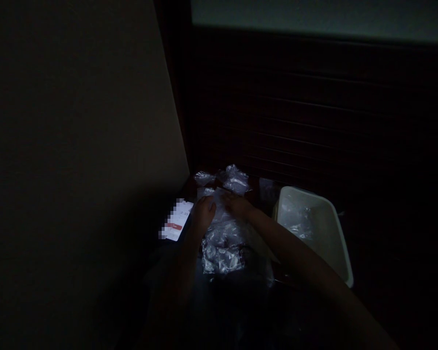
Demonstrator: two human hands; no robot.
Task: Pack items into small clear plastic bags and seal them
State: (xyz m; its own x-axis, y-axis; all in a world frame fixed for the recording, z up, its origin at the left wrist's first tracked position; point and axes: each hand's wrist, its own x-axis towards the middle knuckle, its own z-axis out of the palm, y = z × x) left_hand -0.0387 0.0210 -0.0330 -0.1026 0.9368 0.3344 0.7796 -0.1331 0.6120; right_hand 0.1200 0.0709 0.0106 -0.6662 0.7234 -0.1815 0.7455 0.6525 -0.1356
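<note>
The scene is very dark. A clear plastic bag (pixel 223 214) lies under and between my hands. At its left edge is my left hand (pixel 203 214), fingers curled and thumb against the film, closed on it. Over the upper right part of the same bag, my right hand (pixel 238 205) rests with its fingers stretched out flat. More crumpled clear plastic (pixel 224 257) shines close in front of me, below my hands. Beyond them sit a shiny crumpled plastic bag (pixel 235 180) and a smaller plastic piece (pixel 204 178).
A lit phone (pixel 178 221) leans left of my left hand. To the right stands a white plastic basin (pixel 332 233) with clear plastic inside. A pale wall (pixel 95 121) rises on the left, and dark panelling (pixel 295 107) stands behind.
</note>
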